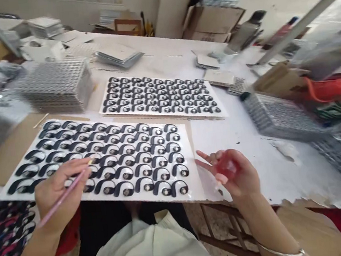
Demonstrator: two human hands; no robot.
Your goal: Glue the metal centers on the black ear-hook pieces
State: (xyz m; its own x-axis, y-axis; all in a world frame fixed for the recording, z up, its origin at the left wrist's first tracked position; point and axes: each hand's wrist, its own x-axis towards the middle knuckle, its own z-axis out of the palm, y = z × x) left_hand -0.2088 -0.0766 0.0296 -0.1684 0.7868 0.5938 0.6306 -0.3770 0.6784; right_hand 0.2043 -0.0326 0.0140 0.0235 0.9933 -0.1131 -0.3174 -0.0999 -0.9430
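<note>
My left hand (61,189) is closed around a thin pink stick (58,201), its tip resting on the near white tray (195,182) of several black ear-hook earpieces (137,164). My right hand (231,171) hovers past the tray's right edge, fingers curled round a small red object (225,167) with two fingers pointing left. A second white tray (218,112) of the same earpieces lies further back on the table.
Stacks of clear blister trays (56,85) stand at the left and another stack (277,118) at the right. Cardboard boxes (212,22), flat cards (119,53) and an orange item (326,89) crowd the far table. The white tabletop (245,136) ends near my lap.
</note>
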